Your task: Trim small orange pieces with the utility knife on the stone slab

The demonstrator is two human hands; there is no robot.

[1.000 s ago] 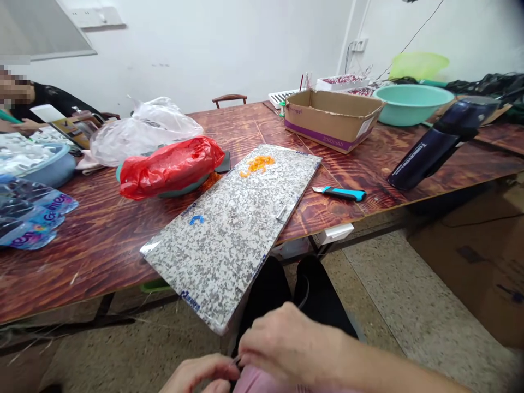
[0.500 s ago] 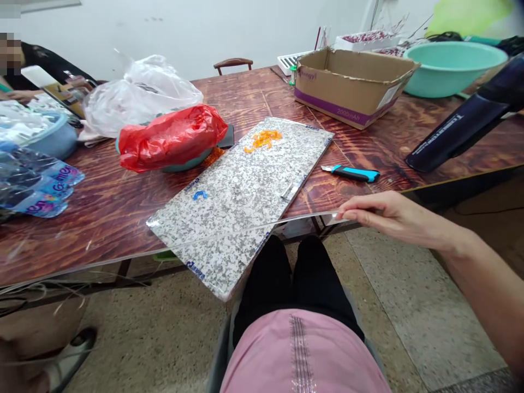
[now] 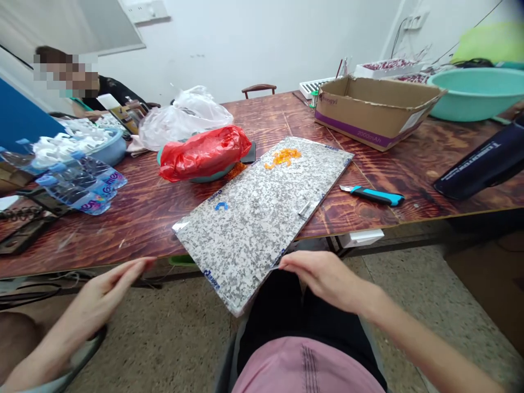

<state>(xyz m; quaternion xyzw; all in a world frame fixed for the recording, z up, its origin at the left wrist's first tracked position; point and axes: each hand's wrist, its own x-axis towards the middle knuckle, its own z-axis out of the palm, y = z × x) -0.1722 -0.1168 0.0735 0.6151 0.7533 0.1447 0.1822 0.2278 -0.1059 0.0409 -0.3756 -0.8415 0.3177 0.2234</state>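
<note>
My right hand [image 3: 323, 275] is over the near edge of the granite-patterned board [image 3: 249, 218], with thumb and fingers pinched. The short tip of a thin, clear strand [image 3: 274, 268] pokes out of that pinch. Left of the board, just off the table's front edge, my left hand [image 3: 108, 292] has its fingers pressed together; whatever may be in them is too small to make out. On the board lie a small blue curved piece [image 3: 221, 206], a cluster of orange pieces [image 3: 285, 157] and a small clear or metallic piece [image 3: 304, 209] by the right edge.
A blue-and-black utility knife [image 3: 372, 195], blade out, lies right of the board. Beyond stand a cardboard box [image 3: 368, 114] and a green basin [image 3: 470, 98]. Leftward are a red plastic bag [image 3: 204, 153], water bottles [image 3: 82, 185] and a seated person [image 3: 118, 93].
My right hand has moved left and down from beyond the board's right side to its near edge. My left hand has come into view. The long strand stretched across the board no longer shows there.
</note>
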